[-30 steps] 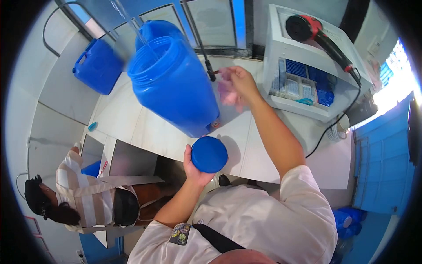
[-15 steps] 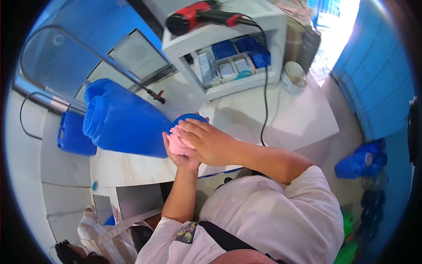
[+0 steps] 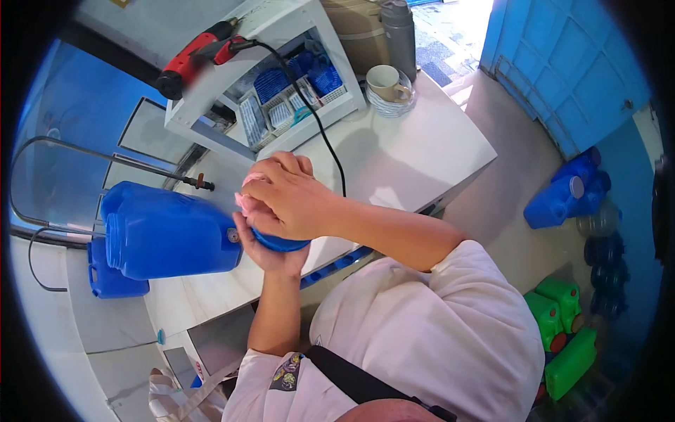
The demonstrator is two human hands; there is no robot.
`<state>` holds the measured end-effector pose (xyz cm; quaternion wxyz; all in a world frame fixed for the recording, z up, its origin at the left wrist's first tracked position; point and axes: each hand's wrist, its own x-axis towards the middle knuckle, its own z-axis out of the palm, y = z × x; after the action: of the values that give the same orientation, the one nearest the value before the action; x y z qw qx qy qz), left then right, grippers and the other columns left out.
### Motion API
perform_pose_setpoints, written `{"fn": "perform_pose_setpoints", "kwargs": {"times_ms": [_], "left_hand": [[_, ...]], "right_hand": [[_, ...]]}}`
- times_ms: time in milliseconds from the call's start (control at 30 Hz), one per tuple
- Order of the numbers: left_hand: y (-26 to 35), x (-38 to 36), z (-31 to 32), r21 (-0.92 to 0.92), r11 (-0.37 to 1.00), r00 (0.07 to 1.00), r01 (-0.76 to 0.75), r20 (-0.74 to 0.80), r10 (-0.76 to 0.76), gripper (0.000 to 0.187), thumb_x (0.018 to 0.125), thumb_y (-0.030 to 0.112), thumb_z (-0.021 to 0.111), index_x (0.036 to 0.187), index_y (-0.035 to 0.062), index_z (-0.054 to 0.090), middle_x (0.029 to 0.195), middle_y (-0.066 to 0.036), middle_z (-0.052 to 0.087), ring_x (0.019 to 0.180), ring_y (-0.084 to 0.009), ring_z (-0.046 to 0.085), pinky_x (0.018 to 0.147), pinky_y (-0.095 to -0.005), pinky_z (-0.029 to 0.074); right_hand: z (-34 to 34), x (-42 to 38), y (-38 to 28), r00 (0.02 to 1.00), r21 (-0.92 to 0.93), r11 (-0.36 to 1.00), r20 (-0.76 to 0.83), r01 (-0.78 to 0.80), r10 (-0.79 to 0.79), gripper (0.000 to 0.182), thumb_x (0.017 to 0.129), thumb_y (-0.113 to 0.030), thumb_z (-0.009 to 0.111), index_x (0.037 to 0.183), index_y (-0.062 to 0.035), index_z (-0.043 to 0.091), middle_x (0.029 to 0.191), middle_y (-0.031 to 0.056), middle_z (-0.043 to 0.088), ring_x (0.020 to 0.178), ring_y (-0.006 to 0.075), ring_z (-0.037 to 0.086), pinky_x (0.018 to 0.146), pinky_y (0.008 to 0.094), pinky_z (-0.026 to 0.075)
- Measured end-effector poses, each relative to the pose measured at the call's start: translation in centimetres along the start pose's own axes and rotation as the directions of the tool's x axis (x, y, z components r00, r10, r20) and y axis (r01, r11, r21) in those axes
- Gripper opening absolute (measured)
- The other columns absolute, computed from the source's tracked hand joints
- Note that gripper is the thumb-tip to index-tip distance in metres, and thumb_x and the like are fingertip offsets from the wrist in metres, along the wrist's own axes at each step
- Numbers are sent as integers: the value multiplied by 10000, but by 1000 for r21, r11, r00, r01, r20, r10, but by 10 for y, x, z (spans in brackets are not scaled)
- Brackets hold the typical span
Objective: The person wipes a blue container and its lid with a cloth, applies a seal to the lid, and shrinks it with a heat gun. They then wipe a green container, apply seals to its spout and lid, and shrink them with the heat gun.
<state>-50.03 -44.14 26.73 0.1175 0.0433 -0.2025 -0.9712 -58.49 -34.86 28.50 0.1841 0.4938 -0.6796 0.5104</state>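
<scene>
Hands shifted lower and left against worktop (image 3: pixel 422 162) since half second ago; view swung, jerrycan (image 3: pixel 169 235) now left of hands. Left hand (image 3: pixel 271 257) cups blue lid (image 3: pixel 281 243) from below, grip clenched on it. Right hand (image 3: pixel 288 197) presses pink cloth (image 3: pixel 246 200) onto lid top, grip closed on cloth. Wiping judged mid-way; lid not yet on jerrycan. Lid lies flat, face up, held above worktop edge. Jerrycan lies on side, long axis left-right, mouth left.

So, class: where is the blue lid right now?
In the head view, centre-left: the blue lid sits between the left hand and right hand, beside the blue drum.
</scene>
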Motion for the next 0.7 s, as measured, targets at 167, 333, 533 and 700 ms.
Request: {"fn": "perform_pose_setpoints", "kwargs": {"times_ms": [167, 333, 533, 700], "left_hand": [[-22, -4, 6, 221, 975, 970, -3, 238, -51, 572, 987, 572, 483, 1417, 195, 451, 1485, -103, 464, 1416, -301, 410, 1175, -519, 328], [-14, -9, 17, 126, 992, 1000, -24, -6, 24, 687, 961, 608, 494, 1492, 180, 405, 1522, -110, 444, 1429, -310, 401, 1180, -538, 309], [10, -15, 29, 202, 974, 987, -105, 143, 77, 767, 961, 630, 468, 1554, 159, 347, 1588, -184, 348, 1460, -339, 346, 1200, -569, 249], [-10, -17, 34, 100, 995, 997, 3, 73, -11, 754, 970, 592, 465, 1565, 150, 328, 1615, -188, 305, 1503, -378, 254, 1226, -515, 214]], "right_hand": [[14, -2, -11, 999, 326, 945, -51, 32, -17, 267, 783, -130, 672, 1048, -162, 658, 1186, 63, 571, 1132, 312, 485, 977, 485, 380], [-20, 14, 2, 998, 786, 614, 38, -65, 56, 305, 810, -91, 665, 1105, -164, 657, 1180, 49, 588, 1157, 303, 517, 1008, 467, 399], [-19, -27, -5, 983, 217, 960, 12, 175, -182, 324, 869, -159, 662, 1189, -111, 638, 1254, 97, 582, 1252, 303, 507, 1056, 470, 404], [-19, 6, 2, 976, 15, 975, -16, 220, -219, 306, 906, -181, 592, 1185, -60, 623, 1263, 104, 591, 1231, 333, 507, 1033, 481, 399]]}}
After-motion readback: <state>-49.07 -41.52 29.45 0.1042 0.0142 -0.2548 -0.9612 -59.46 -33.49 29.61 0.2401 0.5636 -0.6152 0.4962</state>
